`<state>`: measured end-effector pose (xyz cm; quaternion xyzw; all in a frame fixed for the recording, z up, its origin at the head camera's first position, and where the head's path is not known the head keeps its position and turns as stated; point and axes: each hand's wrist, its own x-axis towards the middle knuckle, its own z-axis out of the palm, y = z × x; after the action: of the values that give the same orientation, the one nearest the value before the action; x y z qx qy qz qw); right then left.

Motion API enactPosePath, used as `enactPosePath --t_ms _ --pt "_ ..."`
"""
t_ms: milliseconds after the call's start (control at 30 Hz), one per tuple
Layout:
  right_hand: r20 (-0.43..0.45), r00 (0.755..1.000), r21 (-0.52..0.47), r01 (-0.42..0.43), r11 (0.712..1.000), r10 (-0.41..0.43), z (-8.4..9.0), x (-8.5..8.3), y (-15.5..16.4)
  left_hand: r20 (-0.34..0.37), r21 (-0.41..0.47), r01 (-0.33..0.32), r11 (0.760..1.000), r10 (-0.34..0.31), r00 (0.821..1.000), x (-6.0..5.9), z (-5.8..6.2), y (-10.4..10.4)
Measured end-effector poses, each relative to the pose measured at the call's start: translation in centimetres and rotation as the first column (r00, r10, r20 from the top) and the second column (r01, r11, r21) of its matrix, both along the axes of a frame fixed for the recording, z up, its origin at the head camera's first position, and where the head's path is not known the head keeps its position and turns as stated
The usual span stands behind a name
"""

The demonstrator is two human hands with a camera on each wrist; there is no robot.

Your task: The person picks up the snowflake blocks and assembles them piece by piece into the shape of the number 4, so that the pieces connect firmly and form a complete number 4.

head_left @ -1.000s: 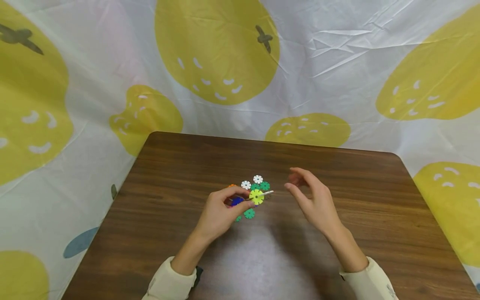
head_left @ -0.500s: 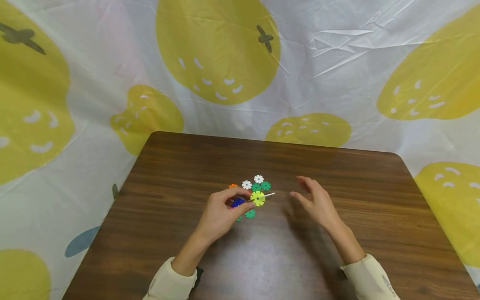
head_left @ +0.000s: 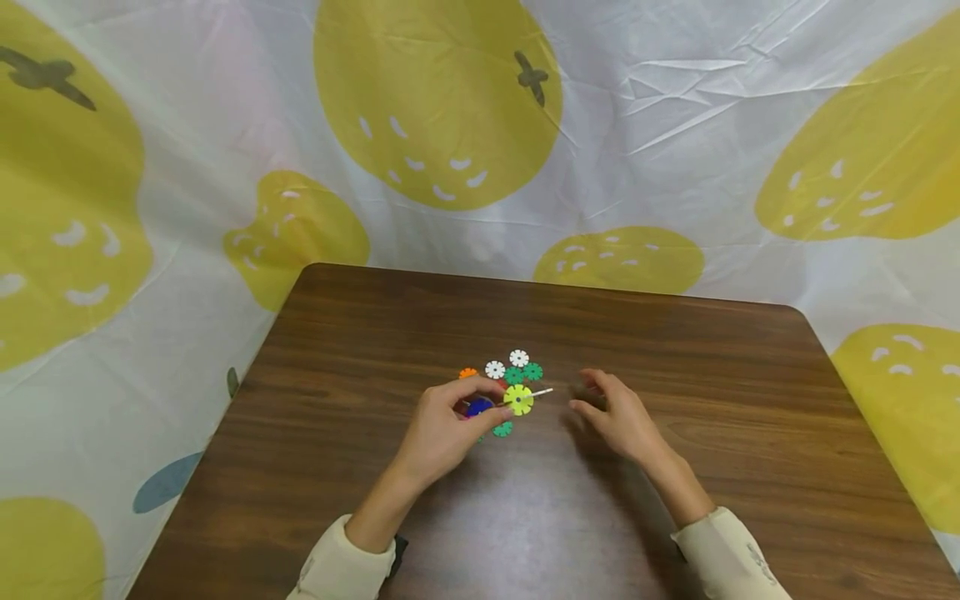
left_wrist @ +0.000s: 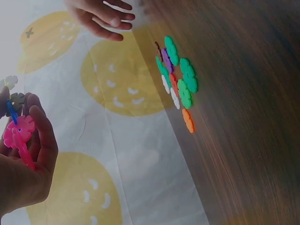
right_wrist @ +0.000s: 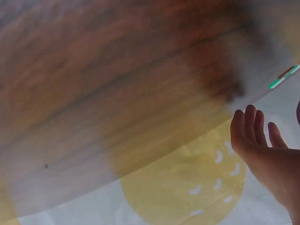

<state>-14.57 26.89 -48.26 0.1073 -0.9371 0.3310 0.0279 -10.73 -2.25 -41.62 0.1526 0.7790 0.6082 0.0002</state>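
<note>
My left hand [head_left: 442, 425] grips a string of joined snowflake discs, plastic notched rounds, above the table. A yellow disc [head_left: 518, 400] shows past the fingertips, with a white disc [head_left: 543, 392] seen edge-on at its right. Between thumb and fingers lies a blue disc [head_left: 479, 407]. In the left wrist view, a pink disc [left_wrist: 22, 129] sits in the palm; the fingers partly hide the string. My right hand [head_left: 618, 417] hovers to the right, apart from the discs, its fingers loosely bent and holding nothing. The right wrist view shows that hand [right_wrist: 262, 140] too.
Loose discs lie on the brown wooden table [head_left: 720, 400] beyond and under the left hand: white [head_left: 519, 358], green [head_left: 533, 372], orange [head_left: 467, 373], and a purple one [left_wrist: 167, 61] in the left wrist view. A fruit-patterned cloth [head_left: 465, 242] hangs behind the table's far edge.
My right hand has first drawn back to the right and lowered, then come slightly back toward the left. The left hand keeps its grip on the joined discs, almost still.
</note>
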Motion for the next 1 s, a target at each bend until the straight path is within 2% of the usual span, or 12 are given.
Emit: enactPosePath --t_ms 300,567,733,833,1000 --pt "0.015 1.0 0.007 -0.018 1.0 0.018 -0.7 -0.6 -1.2 -0.001 -0.003 -0.003 1.0 0.003 1.0 -0.1 0.1 0.0" --pt "-0.001 0.998 0.071 -0.069 0.995 0.069 -1.3 -1.3 -2.9 -0.02 -0.013 0.005 1.0 -0.005 1.0 -0.2 0.0 -0.1" --pt "-0.011 0.996 0.088 -0.088 0.992 0.089 -1.5 -1.5 -3.9 -0.008 -0.024 0.003 1.0 -0.003 1.0 -0.3 -0.2 -0.1" --pt "-0.002 0.996 0.095 -0.085 0.992 0.086 -1.6 -1.7 -4.3 -0.005 -0.027 0.002 1.0 -0.002 1.0 -0.4 -0.2 -0.1" --pt "-0.038 0.997 0.134 -0.059 0.989 0.065 -1.7 -2.0 -4.8 -0.007 -0.03 0.0 1.0 0.0 1.0 -0.3 -0.2 -0.2"
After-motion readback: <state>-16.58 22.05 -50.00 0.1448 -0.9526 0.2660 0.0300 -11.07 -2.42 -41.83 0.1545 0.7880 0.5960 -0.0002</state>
